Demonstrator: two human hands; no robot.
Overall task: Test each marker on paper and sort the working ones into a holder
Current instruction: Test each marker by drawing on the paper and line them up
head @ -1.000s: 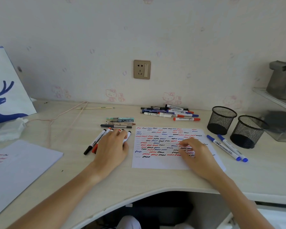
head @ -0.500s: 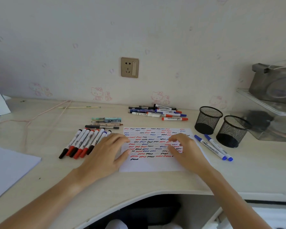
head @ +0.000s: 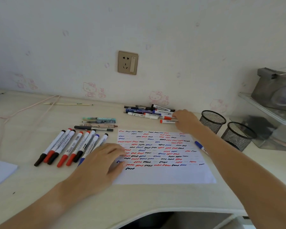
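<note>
A white test paper (head: 163, 174) covered with red, blue and black squiggles lies on the desk. My left hand (head: 102, 164) rests flat on its left edge, fingers relaxed. My right hand (head: 185, 120) reaches to the far pile of markers (head: 149, 112) by the wall, its fingers at the red-capped marker (head: 167, 121) nearest the paper; whether they grip it cannot be told. A row of several markers (head: 68, 147) lies left of the paper. Two black mesh holders (head: 212, 120) (head: 238, 135) stand at the right. A blue marker (head: 200, 145) peeks out beside my right forearm.
A few pens (head: 97, 123) lie between the marker row and the wall. A clear plastic shelf unit (head: 271, 123) stands at the far right. A white sheet (head: 0, 172) lies at the left edge, a pink cable (head: 28, 107) runs along the back.
My right hand left the paper and reached forward to the far marker pile. My left hand slid from the marker row onto the paper's left edge. The view shifted left.
</note>
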